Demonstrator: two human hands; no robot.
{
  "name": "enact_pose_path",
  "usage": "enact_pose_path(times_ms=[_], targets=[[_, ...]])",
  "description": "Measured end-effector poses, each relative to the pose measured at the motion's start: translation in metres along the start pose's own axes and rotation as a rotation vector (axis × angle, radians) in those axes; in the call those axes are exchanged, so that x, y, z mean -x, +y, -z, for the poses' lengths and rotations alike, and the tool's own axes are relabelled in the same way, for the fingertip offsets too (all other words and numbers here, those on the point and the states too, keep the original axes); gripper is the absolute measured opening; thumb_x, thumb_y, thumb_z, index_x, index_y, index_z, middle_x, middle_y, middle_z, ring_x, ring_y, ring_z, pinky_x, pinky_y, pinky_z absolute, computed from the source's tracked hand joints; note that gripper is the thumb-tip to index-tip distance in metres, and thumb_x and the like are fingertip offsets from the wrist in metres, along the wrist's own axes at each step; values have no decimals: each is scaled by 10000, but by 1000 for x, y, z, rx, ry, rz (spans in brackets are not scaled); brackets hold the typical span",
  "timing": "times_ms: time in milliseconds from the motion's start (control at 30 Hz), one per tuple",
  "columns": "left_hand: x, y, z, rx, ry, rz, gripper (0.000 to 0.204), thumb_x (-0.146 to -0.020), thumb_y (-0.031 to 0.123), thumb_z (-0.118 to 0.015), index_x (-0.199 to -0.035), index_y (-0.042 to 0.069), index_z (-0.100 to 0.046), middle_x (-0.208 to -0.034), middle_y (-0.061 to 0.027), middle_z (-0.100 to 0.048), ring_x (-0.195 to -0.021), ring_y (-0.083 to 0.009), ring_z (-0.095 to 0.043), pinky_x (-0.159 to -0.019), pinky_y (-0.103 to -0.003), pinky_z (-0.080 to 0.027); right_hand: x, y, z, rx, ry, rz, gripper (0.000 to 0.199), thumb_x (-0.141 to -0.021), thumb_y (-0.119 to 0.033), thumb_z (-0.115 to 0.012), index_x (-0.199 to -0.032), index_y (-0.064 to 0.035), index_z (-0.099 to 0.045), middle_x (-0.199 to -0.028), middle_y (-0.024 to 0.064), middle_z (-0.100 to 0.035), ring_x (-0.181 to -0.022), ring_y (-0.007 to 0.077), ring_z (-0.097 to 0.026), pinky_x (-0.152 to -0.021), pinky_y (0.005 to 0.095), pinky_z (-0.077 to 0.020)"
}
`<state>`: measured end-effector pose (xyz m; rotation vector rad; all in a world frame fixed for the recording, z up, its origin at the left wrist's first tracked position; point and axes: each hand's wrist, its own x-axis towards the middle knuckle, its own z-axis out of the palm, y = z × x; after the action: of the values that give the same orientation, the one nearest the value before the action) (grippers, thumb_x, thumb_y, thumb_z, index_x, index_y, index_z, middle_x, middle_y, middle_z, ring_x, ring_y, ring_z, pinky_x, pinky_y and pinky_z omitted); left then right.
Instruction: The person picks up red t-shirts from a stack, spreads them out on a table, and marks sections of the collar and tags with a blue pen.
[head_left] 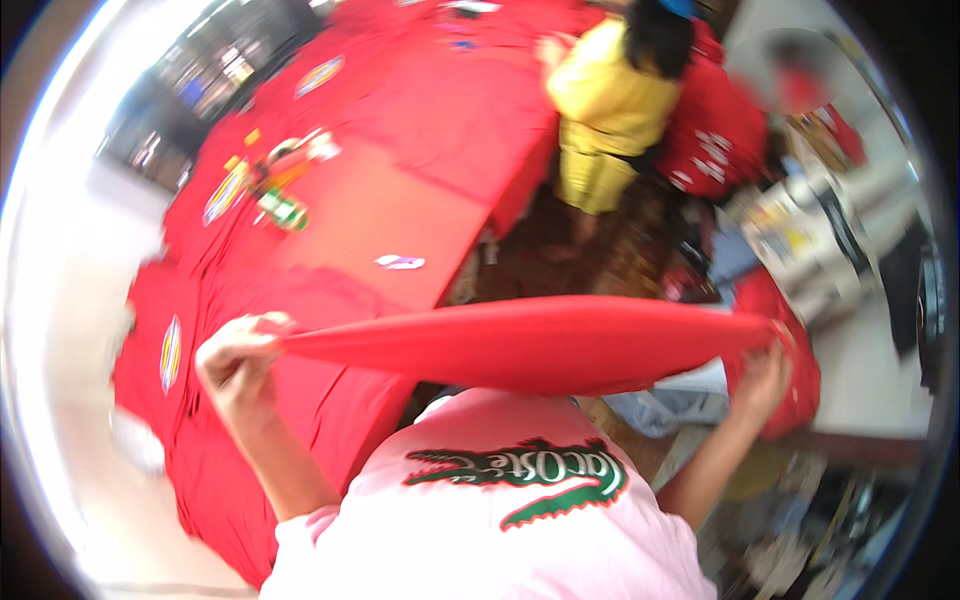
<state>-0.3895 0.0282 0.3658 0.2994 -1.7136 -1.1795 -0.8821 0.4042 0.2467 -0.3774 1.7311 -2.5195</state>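
Note:
A piece of red fabric (540,340) is stretched across in front of my chest, held up in the air between both hands. At its left end my left hand (240,362) is closed on a gathered corner. My right hand (765,375) grips the opposite end, its fingers partly blurred. The cloth bellies out in the middle and narrows toward each hand. Beneath and beyond my left hand, a long table is spread with red shirts or cloth (330,250), several bearing oval printed badges (171,353).
On the table lie a green bottle-like item (283,210) and a small white-and-purple object (400,262). A person in yellow (605,105) stands at the table's right side. Red bundles (715,130) and a white bag (810,240) are at the right.

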Motion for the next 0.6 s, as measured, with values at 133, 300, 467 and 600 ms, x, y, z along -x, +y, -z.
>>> enact_pose_path(times_ms=[133, 300, 467, 600], targets=[[18, 10, 25, 120, 13, 44, 80, -842, 48, -802, -869, -21, -770, -843, -147, -739, -746, -238, -698, -770, -427, -549, -36, 15, 8, -90, -258, 23, 266, -1058, -156, -566, -1259, 7, -629, -1164, 99, -666, -1105, 189, -624, -1010, 344, -481], [29, 32, 73, 170, 117, 29, 78, -822, 49, -823, -866, 1, -780, -849, -150, -749, -747, -222, -701, -749, -374, -542, -80, 39, -87, -93, -424, 79, 315, -1071, -185, -551, -1316, 5, -606, -1184, 101, -680, -1115, 196, -646, -1014, 362, -503], [11, 5, 137, -375, 197, 257, 135, -812, -106, -732, -909, -21, -771, -905, -95, -731, -870, -178, -689, -757, -298, -535, -79, 85, -236, -23, -481, -83, 289, -1058, -197, -585, -1284, -24, -636, -1150, 120, -717, -986, 190, -702, -816, 316, -566], [-67, -65, 190, -249, 206, 336, 36, -926, 38, -712, -921, 9, -732, -997, 1, -702, -931, -102, -628, -865, -285, -506, -63, 105, -316, -98, -502, -55, 278, -1058, -177, -573, -1280, -25, -641, -1178, 133, -719, -965, 215, -707, -805, 335, -567]])
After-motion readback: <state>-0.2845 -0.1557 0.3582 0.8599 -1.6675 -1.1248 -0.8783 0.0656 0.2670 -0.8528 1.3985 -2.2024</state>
